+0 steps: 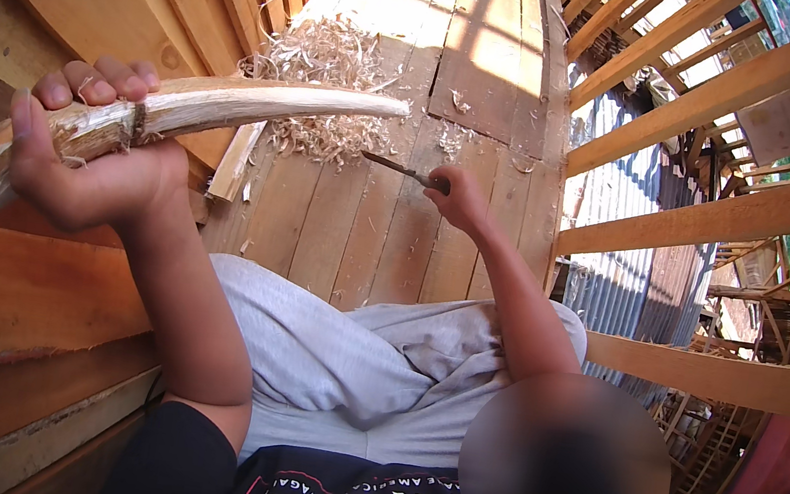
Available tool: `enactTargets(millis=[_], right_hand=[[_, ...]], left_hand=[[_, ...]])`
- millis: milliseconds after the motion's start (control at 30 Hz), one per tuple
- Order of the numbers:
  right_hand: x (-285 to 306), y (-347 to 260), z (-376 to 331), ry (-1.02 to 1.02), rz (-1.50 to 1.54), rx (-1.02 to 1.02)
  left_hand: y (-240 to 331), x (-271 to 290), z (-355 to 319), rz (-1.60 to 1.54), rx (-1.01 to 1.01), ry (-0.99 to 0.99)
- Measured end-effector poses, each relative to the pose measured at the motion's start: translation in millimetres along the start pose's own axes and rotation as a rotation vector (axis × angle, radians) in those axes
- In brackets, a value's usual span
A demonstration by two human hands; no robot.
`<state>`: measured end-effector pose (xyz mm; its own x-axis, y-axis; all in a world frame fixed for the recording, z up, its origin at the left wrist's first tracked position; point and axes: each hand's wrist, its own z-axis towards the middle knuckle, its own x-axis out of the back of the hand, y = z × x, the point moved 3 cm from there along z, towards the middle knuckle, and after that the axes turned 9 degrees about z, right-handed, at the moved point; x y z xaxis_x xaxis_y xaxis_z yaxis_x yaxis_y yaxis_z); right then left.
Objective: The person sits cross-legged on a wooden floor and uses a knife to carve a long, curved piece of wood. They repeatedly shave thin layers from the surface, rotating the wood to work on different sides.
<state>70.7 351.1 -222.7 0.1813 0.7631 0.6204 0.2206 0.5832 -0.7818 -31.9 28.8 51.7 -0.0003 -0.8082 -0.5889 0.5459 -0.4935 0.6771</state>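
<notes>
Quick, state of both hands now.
Left hand: closed around the carved wooden piece.
Right hand: closed on a knife.

Pale, curved, tapered wood piece (233, 108) held raised; small knife (396, 166) pointing left.

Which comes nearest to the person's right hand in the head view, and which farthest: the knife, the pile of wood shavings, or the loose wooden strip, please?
From the right hand:
1. Knife, gripped in that hand, blade pointing left.
2. Pile of wood shavings, up and to the left on the planks.
3. Loose wooden strip, farther left, below the carved stick.
</notes>
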Motion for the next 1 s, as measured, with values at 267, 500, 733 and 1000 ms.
enactTargets(millis=[267, 500, 733, 1000], right_hand=[[-16.1, 3.4, -43.2, -0.905, -0.045, 0.035], [30.8, 9.9, -10.9, -0.264, -0.006, -0.053], [-1.3, 7.9, -41.0, -0.738, -0.143, 0.014], [15.7, -6.9, -25.3, -0.564, 0.023, -0.019]], left_hand=[[1.1, -0.7, 0.6, 0.018, -0.009, 0.022], [3.1, -1.1, 0.1, 0.024, -0.003, 0.024], [1.6, -1.6, 0.3, 0.016, 0.0, 0.013], [3.3, -0.1, 0.5, 0.017, -0.001, 0.008]])
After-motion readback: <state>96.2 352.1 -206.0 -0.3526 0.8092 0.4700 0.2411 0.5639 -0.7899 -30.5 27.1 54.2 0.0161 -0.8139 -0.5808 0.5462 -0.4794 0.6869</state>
